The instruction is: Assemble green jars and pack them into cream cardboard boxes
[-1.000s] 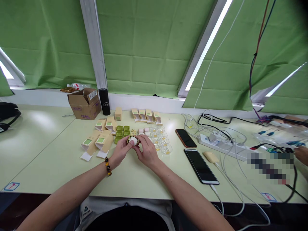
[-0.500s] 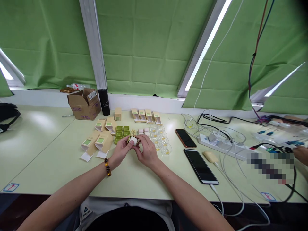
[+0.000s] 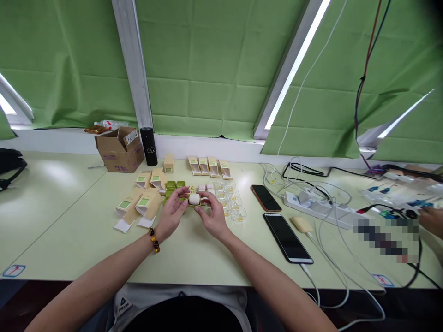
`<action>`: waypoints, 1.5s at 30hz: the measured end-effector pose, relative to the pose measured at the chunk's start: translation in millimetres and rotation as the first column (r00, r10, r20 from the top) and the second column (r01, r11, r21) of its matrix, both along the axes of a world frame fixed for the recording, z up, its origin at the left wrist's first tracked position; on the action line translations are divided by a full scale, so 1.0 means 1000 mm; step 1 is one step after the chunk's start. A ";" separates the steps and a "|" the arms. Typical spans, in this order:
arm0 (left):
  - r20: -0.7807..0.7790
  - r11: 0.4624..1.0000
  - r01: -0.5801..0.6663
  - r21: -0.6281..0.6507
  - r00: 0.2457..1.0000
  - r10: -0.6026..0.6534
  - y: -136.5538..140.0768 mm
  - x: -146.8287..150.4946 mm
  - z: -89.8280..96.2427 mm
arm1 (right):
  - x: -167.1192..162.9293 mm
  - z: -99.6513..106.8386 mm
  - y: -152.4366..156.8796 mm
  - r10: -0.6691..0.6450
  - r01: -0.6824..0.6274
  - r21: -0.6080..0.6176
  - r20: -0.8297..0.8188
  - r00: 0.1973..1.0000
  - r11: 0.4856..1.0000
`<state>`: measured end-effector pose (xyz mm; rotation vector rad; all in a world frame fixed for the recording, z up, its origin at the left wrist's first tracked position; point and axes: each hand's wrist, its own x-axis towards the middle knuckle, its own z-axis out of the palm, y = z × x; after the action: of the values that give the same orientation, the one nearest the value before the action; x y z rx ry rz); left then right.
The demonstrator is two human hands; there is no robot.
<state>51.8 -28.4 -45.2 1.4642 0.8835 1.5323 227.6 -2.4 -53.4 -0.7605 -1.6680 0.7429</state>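
Observation:
A small green case [image 3: 194, 205] with a white roll [image 3: 194, 198] lying in it is between my two hands, over the middle of the table. My left hand [image 3: 173, 211] grips its left side with thumb and fingers. On the right side, the thumb and fingers of my right hand [image 3: 213, 219] hold it too. Just beyond are more green cases [image 3: 175, 184], partly covered by my left hand. Small yellowish pieces [image 3: 191, 189], pinkish-white rolls [image 3: 206, 187] and clear plastic covers [image 3: 238, 213] lie in groups to the right of those cases.
Opened kraft paper boxes [image 3: 148, 201] lie at left, with more [image 3: 209, 167] at the back. A cardboard carton [image 3: 119, 152] and black bottle [image 3: 148, 146] stand behind. Two phones [image 3: 288, 239], a power strip [image 3: 316, 210] and cables occupy the right. Another person's hand [image 3: 431, 223] shows at far right.
My hands have drawn slightly apart around the green case, and the white roll now lies level and faces me more openly. The view has shifted slightly.

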 end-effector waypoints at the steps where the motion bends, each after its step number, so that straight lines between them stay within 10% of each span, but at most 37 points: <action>1: -0.021 1.000 -0.015 0.016 1.000 0.016 0.000 0.000 0.000 | 0.000 0.001 0.000 0.024 -0.024 -0.013 -0.028 0.999 1.000; 11: -0.165 0.989 0.003 0.148 0.986 0.021 -0.002 0.000 -0.004 | -0.002 0.002 -0.002 0.117 -0.142 -0.097 -0.227 0.967 0.985; 20: 0.262 0.939 0.265 -0.221 0.943 -0.205 0.002 0.003 0.001 | -0.005 0.009 -0.008 0.059 -0.068 -0.041 -0.180 0.982 0.997; 28: 0.438 0.808 0.551 -0.210 0.792 -0.426 -0.002 0.004 0.004 | -0.004 0.012 -0.013 0.100 -0.104 -0.021 -0.143 0.985 0.994; 39: 0.157 0.998 0.047 -0.030 0.987 -0.041 0.006 0.002 0.000 | -0.001 0.009 -0.008 0.024 -0.019 0.051 -0.111 0.993 0.999; 45: -0.058 0.940 -0.223 0.259 0.968 0.246 -0.002 0.005 0.001 | -0.001 0.007 -0.006 0.001 0.004 0.050 -0.104 0.995 0.999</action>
<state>56.4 -30.4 -44.5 1.6660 0.9735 1.8201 226.4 -8.5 -46.4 -0.6770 -1.5864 0.7245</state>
